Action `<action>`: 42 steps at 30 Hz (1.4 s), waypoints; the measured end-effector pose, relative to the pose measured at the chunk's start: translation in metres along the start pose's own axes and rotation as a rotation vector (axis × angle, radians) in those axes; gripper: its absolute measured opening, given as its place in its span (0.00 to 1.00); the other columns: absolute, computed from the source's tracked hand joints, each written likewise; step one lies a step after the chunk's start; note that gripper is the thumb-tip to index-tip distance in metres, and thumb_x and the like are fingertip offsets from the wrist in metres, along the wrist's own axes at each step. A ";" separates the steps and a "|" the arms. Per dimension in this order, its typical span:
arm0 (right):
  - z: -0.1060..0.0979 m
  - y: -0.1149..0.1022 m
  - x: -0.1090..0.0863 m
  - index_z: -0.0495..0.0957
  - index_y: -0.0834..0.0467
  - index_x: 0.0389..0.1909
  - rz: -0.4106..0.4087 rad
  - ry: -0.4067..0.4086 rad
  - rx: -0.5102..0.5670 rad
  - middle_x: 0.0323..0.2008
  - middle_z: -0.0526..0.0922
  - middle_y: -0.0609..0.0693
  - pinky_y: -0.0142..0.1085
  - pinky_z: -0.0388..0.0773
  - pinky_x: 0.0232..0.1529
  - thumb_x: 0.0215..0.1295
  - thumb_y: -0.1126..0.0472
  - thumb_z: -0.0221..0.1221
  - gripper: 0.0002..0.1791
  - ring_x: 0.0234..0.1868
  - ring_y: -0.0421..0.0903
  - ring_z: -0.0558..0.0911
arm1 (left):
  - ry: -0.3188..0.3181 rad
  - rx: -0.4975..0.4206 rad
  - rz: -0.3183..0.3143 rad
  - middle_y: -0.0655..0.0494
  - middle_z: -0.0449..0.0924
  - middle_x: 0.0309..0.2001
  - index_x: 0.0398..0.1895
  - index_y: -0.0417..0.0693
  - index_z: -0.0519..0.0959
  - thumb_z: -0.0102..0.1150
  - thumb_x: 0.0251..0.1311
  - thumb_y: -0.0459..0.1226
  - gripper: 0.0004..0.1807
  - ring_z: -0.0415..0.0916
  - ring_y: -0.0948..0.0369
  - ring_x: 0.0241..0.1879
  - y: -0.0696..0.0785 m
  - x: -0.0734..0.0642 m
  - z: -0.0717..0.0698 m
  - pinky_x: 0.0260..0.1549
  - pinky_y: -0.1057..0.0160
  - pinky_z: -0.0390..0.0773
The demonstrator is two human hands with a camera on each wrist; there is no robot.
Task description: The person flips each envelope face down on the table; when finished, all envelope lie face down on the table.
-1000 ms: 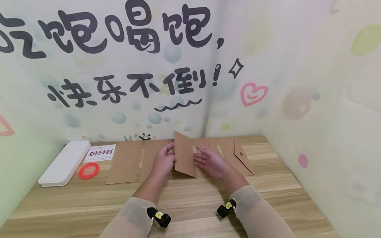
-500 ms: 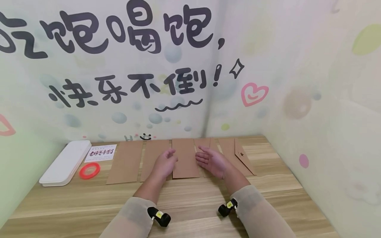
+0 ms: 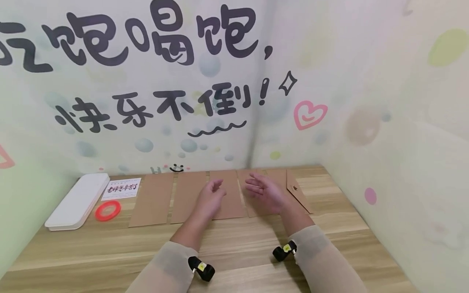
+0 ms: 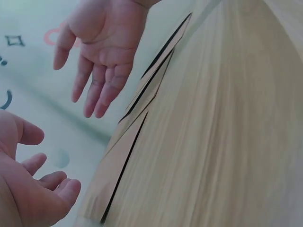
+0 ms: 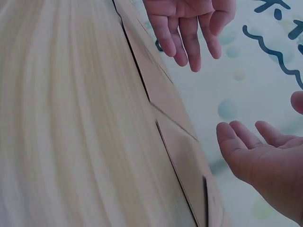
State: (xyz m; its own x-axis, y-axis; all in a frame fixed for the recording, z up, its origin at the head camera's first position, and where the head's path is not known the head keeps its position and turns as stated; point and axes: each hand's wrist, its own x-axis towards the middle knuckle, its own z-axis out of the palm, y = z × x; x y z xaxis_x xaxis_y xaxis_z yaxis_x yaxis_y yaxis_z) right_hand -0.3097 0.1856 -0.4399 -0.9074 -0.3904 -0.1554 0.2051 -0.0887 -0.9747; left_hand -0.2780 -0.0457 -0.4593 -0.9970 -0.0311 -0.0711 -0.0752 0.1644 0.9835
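Several brown kraft-paper envelopes lie side by side at the back of the table. My left hand (image 3: 211, 199) hovers with loosely bent fingers over the middle envelope (image 3: 233, 205), holding nothing. Over the envelope to its right (image 3: 253, 208) is my right hand (image 3: 267, 192), fingers spread and palm turned inward. The rightmost envelope (image 3: 276, 177) shows its flap with a small dark mark, partly hidden by that hand. Two more envelopes, the second (image 3: 186, 197) and the leftmost (image 3: 152, 200), lie plain side up. In the left wrist view both palms face each other, with air between them.
A white case (image 3: 77, 201) lies at the left end of the table (image 3: 234, 252). Beside it are a white card (image 3: 121, 189) with dark writing and a red ring (image 3: 108, 211). A patterned wall (image 3: 329, 77) with large lettering stands right behind the envelopes.
The middle envelope, held tilted up between both hands a second ago, now lies flat, let go. Both hands have since shifted a little to the right.
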 end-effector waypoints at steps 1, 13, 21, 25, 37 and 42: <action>-0.004 -0.002 -0.001 0.47 0.68 0.85 -0.001 0.006 -0.009 0.83 0.55 0.71 0.56 0.57 0.86 0.88 0.50 0.39 0.36 0.85 0.67 0.58 | -0.007 -0.025 0.000 0.49 0.71 0.78 0.75 0.49 0.73 0.55 0.72 0.39 0.28 0.66 0.46 0.79 0.000 0.001 0.003 0.79 0.41 0.67; -0.060 -0.007 -0.005 0.47 0.68 0.85 -0.026 0.098 -0.100 0.82 0.57 0.73 0.57 0.59 0.84 0.89 0.49 0.38 0.36 0.83 0.69 0.60 | -0.056 -0.120 -0.015 0.48 0.71 0.78 0.74 0.49 0.73 0.57 0.71 0.39 0.28 0.64 0.44 0.80 0.008 0.008 0.052 0.80 0.41 0.65; -0.075 -0.002 -0.005 0.46 0.68 0.85 -0.003 0.128 -0.141 0.81 0.59 0.73 0.55 0.63 0.83 0.89 0.47 0.40 0.38 0.82 0.67 0.63 | -0.009 -0.178 -0.055 0.49 0.68 0.80 0.73 0.53 0.74 0.57 0.69 0.39 0.28 0.63 0.45 0.80 0.013 0.008 0.072 0.78 0.40 0.67; -0.078 0.003 -0.006 0.46 0.67 0.85 0.022 0.135 -0.132 0.80 0.61 0.73 0.55 0.63 0.83 0.89 0.47 0.40 0.38 0.82 0.67 0.65 | -0.018 -0.177 -0.062 0.49 0.66 0.82 0.74 0.52 0.73 0.56 0.68 0.37 0.30 0.60 0.45 0.82 0.010 0.005 0.074 0.80 0.39 0.65; -0.082 0.005 -0.014 0.49 0.69 0.84 0.063 0.118 -0.138 0.80 0.61 0.75 0.53 0.67 0.80 0.89 0.49 0.39 0.36 0.81 0.68 0.66 | -0.123 -0.146 -0.056 0.46 0.63 0.83 0.75 0.51 0.73 0.59 0.66 0.37 0.31 0.57 0.44 0.84 0.002 0.001 0.072 0.83 0.40 0.58; -0.084 0.005 -0.014 0.51 0.70 0.83 0.043 0.165 -0.104 0.79 0.62 0.75 0.48 0.73 0.77 0.88 0.51 0.43 0.35 0.80 0.68 0.67 | -0.175 -0.154 -0.039 0.47 0.63 0.83 0.76 0.50 0.72 0.59 0.65 0.37 0.33 0.55 0.44 0.85 0.003 0.000 0.071 0.83 0.39 0.57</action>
State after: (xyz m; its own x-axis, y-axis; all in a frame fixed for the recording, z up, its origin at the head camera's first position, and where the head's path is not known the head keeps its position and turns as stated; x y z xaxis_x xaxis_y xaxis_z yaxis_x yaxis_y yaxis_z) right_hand -0.3266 0.2677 -0.4564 -0.9481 -0.2359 -0.2131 0.2137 0.0233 -0.9766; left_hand -0.2793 0.0249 -0.4684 -0.9825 0.1386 -0.1244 -0.1238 0.0136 0.9922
